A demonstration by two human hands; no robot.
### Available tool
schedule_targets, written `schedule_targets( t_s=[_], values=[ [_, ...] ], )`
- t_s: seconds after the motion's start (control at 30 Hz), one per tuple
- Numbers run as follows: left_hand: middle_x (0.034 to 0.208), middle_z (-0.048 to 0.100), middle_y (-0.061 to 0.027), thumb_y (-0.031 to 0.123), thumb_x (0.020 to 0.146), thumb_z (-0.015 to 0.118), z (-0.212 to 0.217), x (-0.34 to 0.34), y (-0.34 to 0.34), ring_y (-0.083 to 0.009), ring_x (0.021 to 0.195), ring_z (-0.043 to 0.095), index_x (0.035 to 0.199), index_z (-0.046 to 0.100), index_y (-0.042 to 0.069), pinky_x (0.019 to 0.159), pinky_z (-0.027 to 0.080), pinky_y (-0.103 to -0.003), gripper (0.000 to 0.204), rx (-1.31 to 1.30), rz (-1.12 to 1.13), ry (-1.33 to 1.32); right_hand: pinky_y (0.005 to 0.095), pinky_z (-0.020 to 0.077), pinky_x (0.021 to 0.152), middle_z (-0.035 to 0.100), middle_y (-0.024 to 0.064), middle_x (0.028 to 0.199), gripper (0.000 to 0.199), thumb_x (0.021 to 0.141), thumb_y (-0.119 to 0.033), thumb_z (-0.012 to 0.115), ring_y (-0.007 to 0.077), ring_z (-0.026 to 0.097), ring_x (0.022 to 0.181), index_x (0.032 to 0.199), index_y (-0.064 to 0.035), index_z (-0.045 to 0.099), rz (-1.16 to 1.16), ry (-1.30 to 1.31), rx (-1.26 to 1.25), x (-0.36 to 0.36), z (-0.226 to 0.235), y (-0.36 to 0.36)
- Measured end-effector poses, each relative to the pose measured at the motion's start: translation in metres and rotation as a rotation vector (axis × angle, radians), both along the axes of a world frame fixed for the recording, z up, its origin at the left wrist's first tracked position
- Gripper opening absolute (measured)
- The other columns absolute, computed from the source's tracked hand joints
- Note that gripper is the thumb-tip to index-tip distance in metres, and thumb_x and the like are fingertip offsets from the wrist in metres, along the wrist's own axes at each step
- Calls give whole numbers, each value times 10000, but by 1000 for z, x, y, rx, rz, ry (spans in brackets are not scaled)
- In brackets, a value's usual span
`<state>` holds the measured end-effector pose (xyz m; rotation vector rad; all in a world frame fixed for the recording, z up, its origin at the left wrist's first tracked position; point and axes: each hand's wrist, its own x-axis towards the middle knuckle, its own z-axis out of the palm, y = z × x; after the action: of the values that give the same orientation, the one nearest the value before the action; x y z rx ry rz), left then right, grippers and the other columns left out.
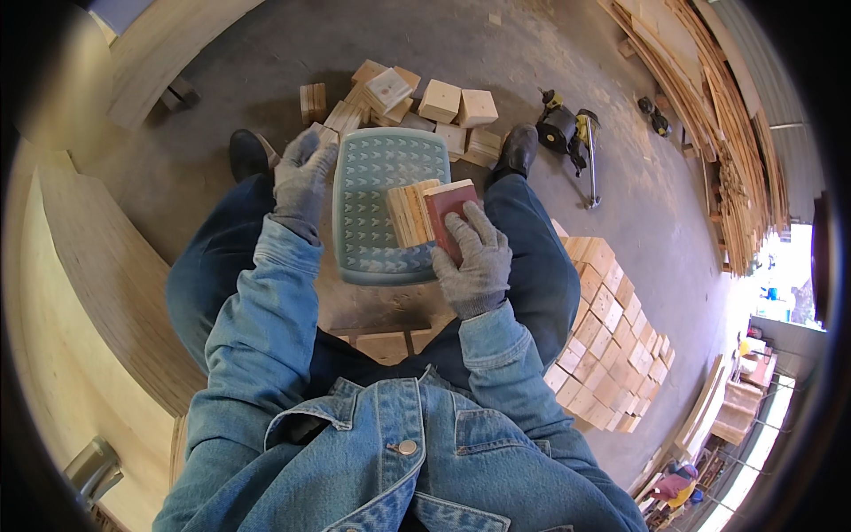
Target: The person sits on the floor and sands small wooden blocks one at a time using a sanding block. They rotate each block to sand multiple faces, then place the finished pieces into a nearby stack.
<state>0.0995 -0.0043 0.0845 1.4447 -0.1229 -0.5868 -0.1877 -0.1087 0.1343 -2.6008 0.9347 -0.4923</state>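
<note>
Your right hand [474,262] fingers clamp the red-faced wood block [432,213] on the stool [372,168], long axis 12–6; left hand [301,173] fingers curl at the stool's 10 o'clock rim.

Open concrete floor [266,53] across upper centre and upper left of frame, passable above the loose wooden blocks [417,97]. Blocked at right centre by stacked blocks [612,328], at upper right by a power tool [567,133] and leaning boards [709,106], at left by curved plywood sheets [97,266]. Narrow free gaps beside the teal stool [372,186], between the knees.
</note>
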Motion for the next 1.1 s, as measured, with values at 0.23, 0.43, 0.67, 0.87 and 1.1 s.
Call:
schedule_targets(
  t_s=[0.23,0.43,0.67,0.87,1.1],
  values=[
    [1186,755,-83,260,1028,787,-13,-21,12,-144,1040,702,1364,694,-6,936,587,-299,438,91,-203,-40,551,464,1126,582,109,1563,589,814,-270,854,402,589,1312,1383,-197,720,-6,-12,26,0,-4,-1],
    [1048,779,-88,303,1067,731,-9,-32,18,-153,900,729,1202,750,4,883,607,-313,328,-37,-185,131,521,478,1125,592,118,1554,635,779,-200,880,409,596,1319,1390,-183,709,-14,-27,15,1,-1,2],
    [956,787,-96,280,1081,704,0,-55,23,-174,851,751,1070,763,-10,867,625,-321,296,69,-270,52,518,459,1147,581,109,1563,598,821,-270,860,408,577,1337,1393,-184,707,-26,-104,103,-2,-12,-1],
    [1116,776,-119,239,1081,695,-3,-67,23,-180,974,743,1240,727,-9,899,609,-328,296,-44,-255,125,497,478,1145,582,102,1563,613,805,-256,878,404,582,1333,1390,-183,712,-28,-145,142,-3,-11,-2],
    [1337,708,-205,337,907,903,21,-94,9,-292,1199,699,1500,571,-28,991,585,-372,772,373,-505,-278,463,509,1146,607,159,1522,650,784,-190,939,376,590,1346,1385,-99,708,-83,-473,275,-13,-36,-12]
  ],
)
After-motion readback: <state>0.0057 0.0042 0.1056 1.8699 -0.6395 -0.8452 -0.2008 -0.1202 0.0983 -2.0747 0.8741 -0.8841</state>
